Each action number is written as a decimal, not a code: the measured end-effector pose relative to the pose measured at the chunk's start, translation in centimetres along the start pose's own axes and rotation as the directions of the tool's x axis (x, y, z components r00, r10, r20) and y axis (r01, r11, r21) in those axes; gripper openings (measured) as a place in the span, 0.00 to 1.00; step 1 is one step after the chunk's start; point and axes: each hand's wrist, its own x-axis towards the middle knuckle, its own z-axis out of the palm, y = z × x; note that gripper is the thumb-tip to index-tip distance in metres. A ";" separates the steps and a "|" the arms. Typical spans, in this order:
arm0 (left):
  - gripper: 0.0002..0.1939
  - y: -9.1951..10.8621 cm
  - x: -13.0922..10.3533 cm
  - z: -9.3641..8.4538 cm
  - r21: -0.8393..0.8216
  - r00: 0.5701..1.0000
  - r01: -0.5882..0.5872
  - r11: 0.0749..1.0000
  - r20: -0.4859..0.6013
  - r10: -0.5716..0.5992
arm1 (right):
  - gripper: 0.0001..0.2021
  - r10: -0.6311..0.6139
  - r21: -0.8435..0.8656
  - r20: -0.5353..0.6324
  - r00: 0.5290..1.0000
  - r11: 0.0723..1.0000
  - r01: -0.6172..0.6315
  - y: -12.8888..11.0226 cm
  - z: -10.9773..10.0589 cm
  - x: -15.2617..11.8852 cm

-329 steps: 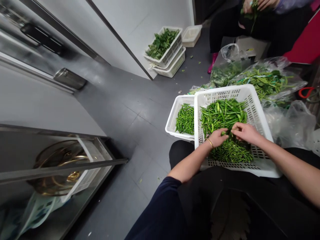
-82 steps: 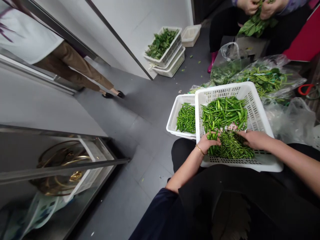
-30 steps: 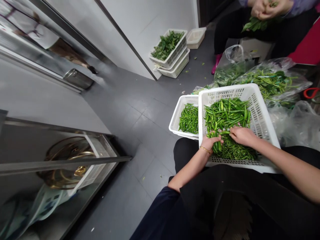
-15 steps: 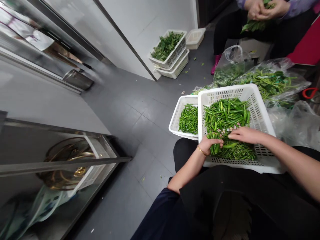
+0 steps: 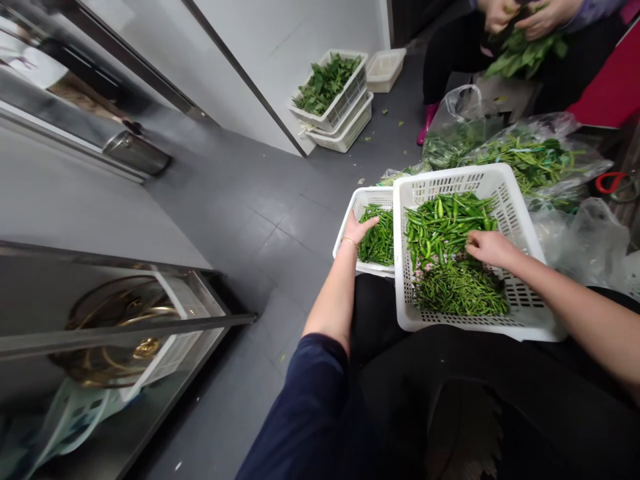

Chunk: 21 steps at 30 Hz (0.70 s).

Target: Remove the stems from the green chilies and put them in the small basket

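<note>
The right hand (image 5: 483, 245) is nearer the loose green chillies (image 5: 445, 223), which lie left of it and farther from the body in the large white basket (image 5: 523, 217), long axes mixed; its grip is bunched, its contents hidden, so I cannot tell its state. The left hand (image 5: 357, 231) spreads wide over the smaller basket's chillies (image 5: 377, 243).

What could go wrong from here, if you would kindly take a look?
The peppers and stem pile share the large basket with no divider visible, so they might mix. That basket appears to rest on the person's legs and could tip: the left hand is at the small basket, the right hand by the peppers, and neither appears to steady the large basket.
</note>
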 end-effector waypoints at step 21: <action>0.09 -5.6 -14.8 8.7 0.053 0.526 0.697 0.715 0.640 -0.561 | 0.11 -0.077 -0.154 0.265 0.961 0.981 0.121 1.3 1.8 -4.8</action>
